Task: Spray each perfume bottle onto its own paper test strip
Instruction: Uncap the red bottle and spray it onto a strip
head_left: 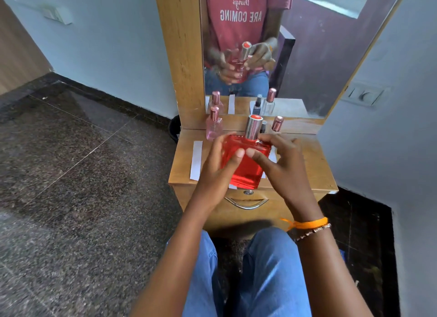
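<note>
A square red perfume bottle (248, 167) with a silver cap is held upright above the small wooden dressing table (314, 167). My left hand (218, 165) grips its left side and my right hand (281, 165) grips its right side, thumbs on the front face. A white paper strip (196, 160) lies flat at the table's left. Parts of other strips peek out under the bottle and beside my right hand. A pale pink bottle (214, 125) stands at the back left. Two more bottles, one dark-capped (263, 126) and one rose-capped (277, 123), stand behind the red one, mostly hidden.
A mirror (307, 56) in a wooden frame rises behind the table and reflects the bottles and hands. A drawer with a metal handle (246, 203) faces my knees. Walls close in on the right; dark stone floor spreads to the left. A black bin (174, 127) sits beside the table.
</note>
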A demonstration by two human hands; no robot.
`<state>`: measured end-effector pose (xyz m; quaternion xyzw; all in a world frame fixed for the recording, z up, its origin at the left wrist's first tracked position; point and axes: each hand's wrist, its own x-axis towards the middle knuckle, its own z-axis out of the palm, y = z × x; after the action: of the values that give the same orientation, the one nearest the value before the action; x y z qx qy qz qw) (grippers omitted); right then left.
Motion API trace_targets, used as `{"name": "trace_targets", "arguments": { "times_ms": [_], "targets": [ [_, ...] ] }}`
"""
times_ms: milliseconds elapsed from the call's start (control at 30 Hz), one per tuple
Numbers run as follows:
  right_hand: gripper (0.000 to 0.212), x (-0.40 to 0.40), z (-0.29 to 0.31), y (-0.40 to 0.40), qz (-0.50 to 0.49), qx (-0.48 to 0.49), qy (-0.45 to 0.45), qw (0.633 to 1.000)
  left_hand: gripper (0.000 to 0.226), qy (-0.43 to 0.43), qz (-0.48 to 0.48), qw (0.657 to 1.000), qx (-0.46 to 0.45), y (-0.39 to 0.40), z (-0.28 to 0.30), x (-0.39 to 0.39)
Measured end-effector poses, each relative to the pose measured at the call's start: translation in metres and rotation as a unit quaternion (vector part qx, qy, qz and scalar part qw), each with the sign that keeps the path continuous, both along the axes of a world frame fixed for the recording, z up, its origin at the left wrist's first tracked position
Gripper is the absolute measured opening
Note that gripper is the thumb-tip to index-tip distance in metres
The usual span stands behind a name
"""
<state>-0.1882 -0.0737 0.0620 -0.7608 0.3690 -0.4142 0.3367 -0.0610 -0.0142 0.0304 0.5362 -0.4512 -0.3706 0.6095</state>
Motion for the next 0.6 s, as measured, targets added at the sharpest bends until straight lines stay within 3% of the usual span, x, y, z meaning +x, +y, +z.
{"name": "trace_targets", "arguments": {
  "times_ms": [200,267,367,500,600],
  "targets": [
    [0.016,-0.012,0.009,0.004,0.041,0.125,-0.023,0.991,0.036,-0.021,0.02,1.0,0.002,0.003,-0.006,-0.011],
    [0.018,-0.007,0.018,0.002,0.021,0.129,-0.082,0.988,0.033,-0.082,0.048,0.995,-0.011,0.003,-0.008,-0.018],
    [0.003,0.01,0.028,0.005,0.009,0.225,-0.215,0.95,0.03,-0.146,0.08,0.986,-0.024,0.005,-0.008,-0.025],
    [0.021,0.026,0.035,0.003,-0.024,0.279,-0.322,0.904,0.029,-0.138,0.072,0.987,-0.045,0.006,-0.006,-0.025],
    [0.032,0.026,0.039,-0.003,0.006,0.301,-0.348,0.888,0.028,-0.066,0.003,0.997,-0.032,0.008,-0.006,-0.019]
  ]
}}
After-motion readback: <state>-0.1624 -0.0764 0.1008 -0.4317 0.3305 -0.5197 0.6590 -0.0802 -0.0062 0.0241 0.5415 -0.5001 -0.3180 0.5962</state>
